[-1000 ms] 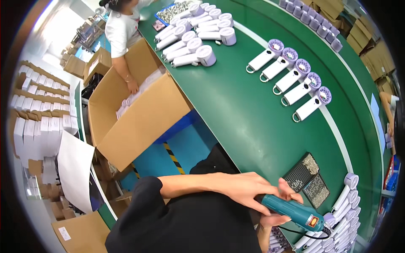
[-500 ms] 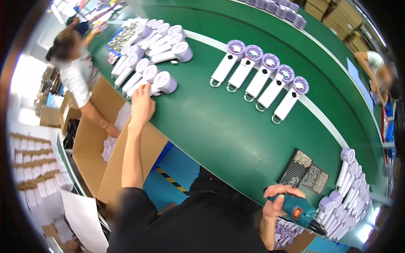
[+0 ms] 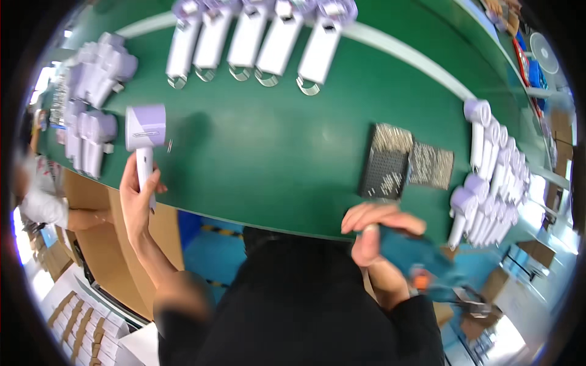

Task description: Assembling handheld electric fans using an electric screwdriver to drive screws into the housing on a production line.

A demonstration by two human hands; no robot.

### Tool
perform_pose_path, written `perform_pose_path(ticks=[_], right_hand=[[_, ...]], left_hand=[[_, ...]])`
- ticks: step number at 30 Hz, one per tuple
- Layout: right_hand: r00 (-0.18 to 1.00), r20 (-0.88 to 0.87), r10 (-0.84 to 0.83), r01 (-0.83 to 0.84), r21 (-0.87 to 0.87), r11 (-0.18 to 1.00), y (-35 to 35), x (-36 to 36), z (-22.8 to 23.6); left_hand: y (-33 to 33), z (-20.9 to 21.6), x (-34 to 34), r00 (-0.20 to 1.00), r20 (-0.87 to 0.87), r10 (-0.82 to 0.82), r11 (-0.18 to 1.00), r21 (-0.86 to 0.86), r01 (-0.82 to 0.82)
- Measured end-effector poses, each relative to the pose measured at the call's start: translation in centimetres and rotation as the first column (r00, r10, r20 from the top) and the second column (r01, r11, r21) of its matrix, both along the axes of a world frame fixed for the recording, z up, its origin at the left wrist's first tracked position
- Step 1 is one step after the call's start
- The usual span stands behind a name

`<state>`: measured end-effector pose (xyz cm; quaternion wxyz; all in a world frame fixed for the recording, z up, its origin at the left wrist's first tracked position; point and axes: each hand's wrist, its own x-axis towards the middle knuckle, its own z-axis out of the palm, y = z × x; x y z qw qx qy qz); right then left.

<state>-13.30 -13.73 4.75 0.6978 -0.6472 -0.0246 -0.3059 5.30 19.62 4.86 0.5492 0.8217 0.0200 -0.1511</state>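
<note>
Handheld fan lifted at the green conveyor's near edge.

The green belt (image 3: 274, 158) runs across; the left hand (image 3: 137, 201) grips a lilac handheld fan (image 3: 145, 137) by its handle, over the belt's left part. The right hand (image 3: 375, 235) clasps a blurred teal power screwdriver (image 3: 415, 256), tip hidden.

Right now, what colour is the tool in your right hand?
Teal tool, with an orange part, in the head view.
</note>
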Motion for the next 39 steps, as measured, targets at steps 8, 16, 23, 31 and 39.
perform_pose_path(ticks=[8, 16, 23, 31, 39], right_hand=[[0.923, 0.219, -0.318, 0.322, 0.018, 0.947, -6.7, 0.8, 4.0], [0.873, 0.051, -0.485, 0.479, 0.101, 0.872, -7.9, 2.1, 2.0], [0.827, 0.003, -0.563, 0.561, 0.071, 0.825, -7.5, 1.4, 1.1], [0.87, 0.008, -0.494, 0.493, 0.025, 0.87, -7.8, 1.6, -0.1], [0.891, 0.017, -0.454, 0.454, -0.058, 0.889, -7.1, 1.3, 0.2]], left_hand=[[-15.9, -4.4, -7.2, 0.88, -0.286, -0.38, 0.605, -0.796, 0.002], [-21.1, -4.0, -8.5, 0.922, -0.291, -0.253, 0.727, -0.686, -0.017], [-23.2, -4.5, -9.8, 0.893, -0.355, -0.278, 0.659, -0.746, -0.092], [-24.2, -5.0, -9.9, 0.9, -0.334, -0.281, 0.665, -0.744, -0.068], [-24.2, -5.1, -9.8, 0.902, -0.302, -0.307, 0.635, -0.771, -0.042]])
